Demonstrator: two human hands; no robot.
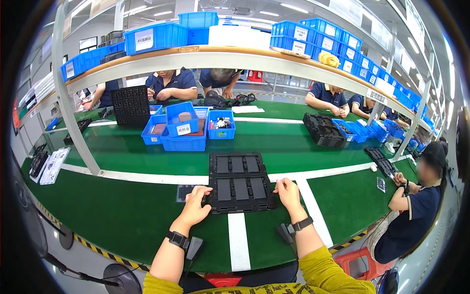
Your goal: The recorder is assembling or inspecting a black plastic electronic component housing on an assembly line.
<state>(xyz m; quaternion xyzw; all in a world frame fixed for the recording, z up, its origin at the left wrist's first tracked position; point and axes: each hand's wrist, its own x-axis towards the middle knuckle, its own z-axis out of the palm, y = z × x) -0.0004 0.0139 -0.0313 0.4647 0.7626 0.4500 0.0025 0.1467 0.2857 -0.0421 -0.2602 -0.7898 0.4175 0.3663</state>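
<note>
Both hands on the black tray (238, 182) on the green bench (127, 215); left hand (196, 206) fingers curled at its L edge, right hand (288, 192) at R edge; looks light, thin, flexy; best held by both edges.

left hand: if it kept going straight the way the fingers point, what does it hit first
The left hand points right and slightly away, fingertips already at the left edge of the black tray. It would meet that tray first.

Blue bins (185, 128) on green table (122, 215); black tray stack (324, 130) right.
</note>
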